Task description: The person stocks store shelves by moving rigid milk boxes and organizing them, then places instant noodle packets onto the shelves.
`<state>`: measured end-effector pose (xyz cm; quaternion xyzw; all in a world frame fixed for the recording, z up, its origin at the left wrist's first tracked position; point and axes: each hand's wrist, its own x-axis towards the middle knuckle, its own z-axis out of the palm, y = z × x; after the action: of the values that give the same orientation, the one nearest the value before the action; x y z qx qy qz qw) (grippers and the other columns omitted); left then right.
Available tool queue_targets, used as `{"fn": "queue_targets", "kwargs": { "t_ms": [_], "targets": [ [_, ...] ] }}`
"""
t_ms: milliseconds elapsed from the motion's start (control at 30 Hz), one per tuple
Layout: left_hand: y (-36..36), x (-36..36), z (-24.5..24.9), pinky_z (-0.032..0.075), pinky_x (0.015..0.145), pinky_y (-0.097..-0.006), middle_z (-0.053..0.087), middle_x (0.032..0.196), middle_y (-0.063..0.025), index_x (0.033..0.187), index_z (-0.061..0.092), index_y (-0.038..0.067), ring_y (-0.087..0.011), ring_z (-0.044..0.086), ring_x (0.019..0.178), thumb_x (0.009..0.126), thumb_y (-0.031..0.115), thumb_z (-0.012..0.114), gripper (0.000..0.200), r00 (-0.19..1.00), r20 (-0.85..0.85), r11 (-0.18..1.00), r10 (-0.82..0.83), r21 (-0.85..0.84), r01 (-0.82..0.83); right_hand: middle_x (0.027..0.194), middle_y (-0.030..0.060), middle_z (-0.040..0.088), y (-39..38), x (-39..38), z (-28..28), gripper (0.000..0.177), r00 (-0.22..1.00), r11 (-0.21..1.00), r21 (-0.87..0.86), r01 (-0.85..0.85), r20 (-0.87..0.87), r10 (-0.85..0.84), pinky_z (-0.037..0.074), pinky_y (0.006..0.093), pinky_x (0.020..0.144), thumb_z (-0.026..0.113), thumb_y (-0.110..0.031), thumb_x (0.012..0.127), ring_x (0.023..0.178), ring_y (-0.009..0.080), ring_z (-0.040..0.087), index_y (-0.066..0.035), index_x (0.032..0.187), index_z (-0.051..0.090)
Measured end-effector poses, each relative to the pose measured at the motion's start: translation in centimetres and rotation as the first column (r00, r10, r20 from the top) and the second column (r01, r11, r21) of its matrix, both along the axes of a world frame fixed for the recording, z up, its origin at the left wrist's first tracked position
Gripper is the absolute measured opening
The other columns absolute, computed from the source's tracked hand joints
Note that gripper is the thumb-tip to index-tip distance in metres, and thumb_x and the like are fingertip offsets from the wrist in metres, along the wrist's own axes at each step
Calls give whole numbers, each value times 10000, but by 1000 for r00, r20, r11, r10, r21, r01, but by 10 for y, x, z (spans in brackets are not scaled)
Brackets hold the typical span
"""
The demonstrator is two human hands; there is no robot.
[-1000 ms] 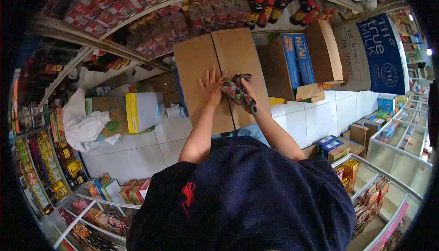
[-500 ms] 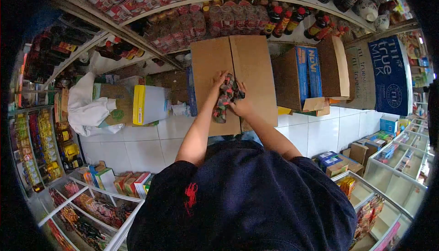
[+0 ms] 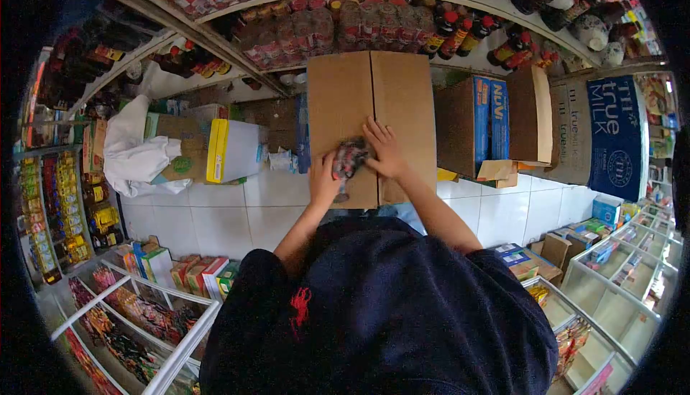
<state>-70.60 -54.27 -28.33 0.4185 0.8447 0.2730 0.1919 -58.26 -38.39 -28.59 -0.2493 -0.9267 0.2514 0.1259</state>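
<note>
A large brown cardboard box (image 3: pixel 338 86) stands in front of me, its two top flaps meeting along a middle seam. On its top lies a crumpled dark cloth (image 3: pixel 352 154) with a red and green pattern, partly smeared by motion. My left hand (image 3: pixel 324 179) grips the cloth at its lower left, fingers curled against it. To the right of the cloth, my right hand (image 3: pixel 387 152) rests on the box with its fingers spread over the seam. Its thumb is at the cloth's right edge; whether it touches cannot be told.
Shelves of red cans (image 3: pixel 370 25) and bottles (image 3: pixel 460 35) run behind the box. A NUVI carton (image 3: pixel 492 118) and a TH true MILK carton (image 3: pixel 617 136) stand to the right. A yellow-edged white box (image 3: pixel 237 152) and white cloth (image 3: pixel 136 154) lie left. Glass cases (image 3: pixel 180 345) stand nearer me.
The patterned cloth has gone from a long shape to a shorter bunch. My left hand has moved down and left on it. My right hand has moved up, its fingers now spread on the box.
</note>
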Motion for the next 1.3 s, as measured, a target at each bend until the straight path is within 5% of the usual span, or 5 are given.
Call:
{"fn": "queue_targets", "kwargs": {
  "t_ms": [367,600,967,1167,1300],
  "targets": [
    [-15,1,26,347,933,-408,471,1164,-61,1039,586,212,-279,411,1123,619,43,606,454,630,-63,621,-774,114,775,1405,-1,253,10,8,-7,522,983,982,172,-83,173,53,151,440,1060,395,-314,867,1273,241,258,-152,1349,274],
    [-14,-17,4,342,882,-410,473,1107,-77,987,592,129,-300,404,1073,602,126,628,387,958,-224,984,-179,-63,169,1399,-27,266,9,7,-3,483,980,988,134,-73,192,46,155,440,1057,376,-277,885,1272,221,263,-173,1347,282],
    [-15,35,19,285,870,-450,420,1113,-136,988,547,82,-307,362,1085,666,506,627,538,863,-69,866,-500,-54,497,1362,-2,340,12,8,-13,443,996,994,94,-51,73,44,168,444,1044,397,-221,858,1249,244,302,-159,1296,380],
    [-11,33,0,309,843,-448,464,1078,-96,921,569,130,-283,406,1063,610,298,642,361,698,-256,721,-669,7,693,1376,-32,313,13,8,-20,447,993,985,167,-49,111,31,190,439,1047,417,-230,862,1261,226,284,-182,1303,366],
    [-10,23,-8,316,830,-440,462,1075,-96,942,582,137,-300,411,1044,583,161,655,367,894,-143,900,-425,34,434,1375,-25,316,11,6,-11,448,986,992,119,-39,165,19,185,439,1047,399,-241,868,1260,224,287,-184,1310,353]
  ]
}}
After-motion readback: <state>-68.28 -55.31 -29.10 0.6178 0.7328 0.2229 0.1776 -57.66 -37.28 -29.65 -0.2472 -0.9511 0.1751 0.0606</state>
